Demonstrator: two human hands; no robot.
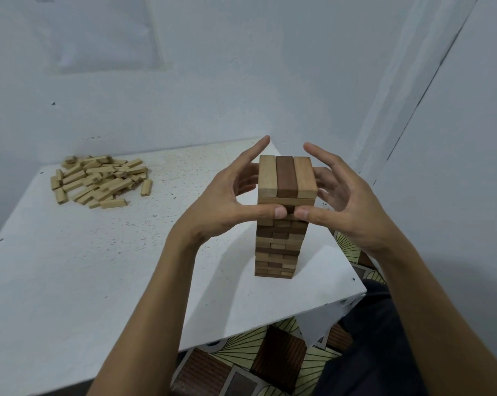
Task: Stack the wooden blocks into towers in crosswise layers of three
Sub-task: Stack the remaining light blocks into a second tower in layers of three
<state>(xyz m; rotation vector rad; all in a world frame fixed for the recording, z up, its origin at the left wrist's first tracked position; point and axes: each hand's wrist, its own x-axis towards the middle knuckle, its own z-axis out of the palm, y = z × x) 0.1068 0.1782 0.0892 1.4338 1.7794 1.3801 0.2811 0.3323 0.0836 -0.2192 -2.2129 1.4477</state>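
- A loose heap of pale blocks (98, 178), smooth rectangular sticks lying at all angles, sat at the far left of the counter (70, 267), well apart from your hands.
- The counter was a flat white slab, speckled with small dark marks.
- Your left grip (227, 201) was spread apart. Its thumb tip pressed the front face of the tower just under the top layers, its forefinger pointed up past the top, and its other fingers reached along the tower's left side.
- The tower (281, 241) stood upright near the counter's right edge. It was a square column of crosswise layers in mixed light and dark wood.
- Its top layer (287, 177) was three bars side by side: pale, dark brown and tan.
- Your right grip (347, 204) mirrored the left. It was also apart, with its thumb tip on the front face beside the left thumb and its fingers cupped at the right side.
- Below the counter lay a floor (270, 352) patterned in brown ribbed squares and cream fans.
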